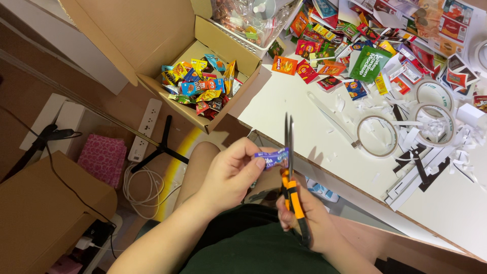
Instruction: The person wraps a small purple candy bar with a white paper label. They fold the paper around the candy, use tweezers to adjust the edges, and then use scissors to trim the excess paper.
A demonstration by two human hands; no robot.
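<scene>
Scissors with orange-and-black handles stand upright in my right hand, whose fingers are clenched around the handles, blades pointing away from me and nearly closed. My left hand pinches a small purple wrapper between thumb and fingers, holding it flat against the blades, above my lap and just off the edge of the white desk. On the desk lie rolls of tape, white paper scraps and a heap of colourful miniature packets. An open cardboard box to my left holds more such packets.
</scene>
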